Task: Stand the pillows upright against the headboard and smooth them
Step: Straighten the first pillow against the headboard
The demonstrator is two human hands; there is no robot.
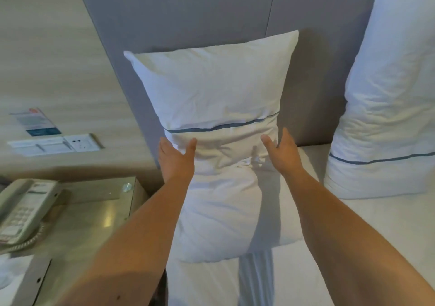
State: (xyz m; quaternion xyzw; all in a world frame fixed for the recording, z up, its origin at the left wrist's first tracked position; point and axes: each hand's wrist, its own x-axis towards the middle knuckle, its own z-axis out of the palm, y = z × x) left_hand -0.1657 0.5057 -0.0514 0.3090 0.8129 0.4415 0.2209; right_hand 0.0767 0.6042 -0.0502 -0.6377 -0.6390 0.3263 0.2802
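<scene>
Against the headboard, both hands, left and right, flank the upright pillow, fingers spread, gripping nothing.

Rt pillow: top and rt side cut off by frame edge; only part shows. Center pillow: lower corners behind the forearms, base hidden by its own bulge. L hand: fingertips wrap round the pillow's side, tips out of sight; can't tell how hard it presses. R hand: palm turned away, contact w/ pillow unclear. Phone: left part cut by frame, keypad too blurred to read. Wall card: print too small, blurred. Headboard: top cut off. Bed: runs off bottom and rt edges.
</scene>
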